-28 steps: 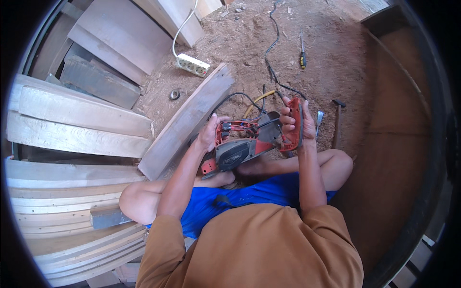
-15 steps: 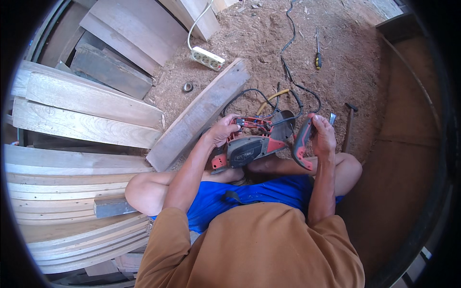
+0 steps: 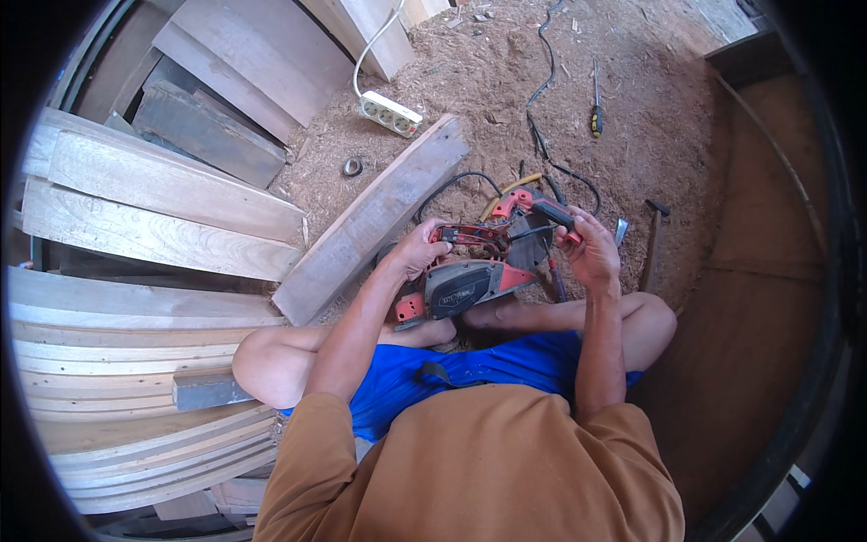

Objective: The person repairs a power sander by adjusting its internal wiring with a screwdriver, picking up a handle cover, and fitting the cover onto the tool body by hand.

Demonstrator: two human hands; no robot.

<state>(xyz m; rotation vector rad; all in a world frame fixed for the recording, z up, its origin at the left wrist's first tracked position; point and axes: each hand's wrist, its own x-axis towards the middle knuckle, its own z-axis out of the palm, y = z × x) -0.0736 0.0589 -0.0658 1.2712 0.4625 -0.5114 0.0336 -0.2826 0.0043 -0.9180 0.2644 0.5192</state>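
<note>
A red and black electric planer (image 3: 463, 289) rests tilted over my crossed legs, its handle opened up so that wires and inner parts show. My left hand (image 3: 421, 251) is closed on the opened handle, thumb beside the switch. In my right hand (image 3: 596, 255) I grip one end of the loose red and black handle cover (image 3: 551, 210). The cover's far end reaches up and left, above the planer's exposed wiring, apart from the body. Below it, a slim red and black tool, probably a screwdriver (image 3: 554, 275), shows in part.
A wooden beam (image 3: 370, 221) lies left of the planer. Beyond it are a black tape roll (image 3: 352, 167) and a white power strip (image 3: 390, 115). A screwdriver (image 3: 596, 117) and a hammer (image 3: 657, 235) lie on the sawdust. Boards (image 3: 163, 217) are stacked left; a brown panel (image 3: 759, 316) stands right.
My right hand has turned the handle cover from nearly upright to slanting left, bringing its far end over the planer. The left hand keeps its hold with hardly any movement.
</note>
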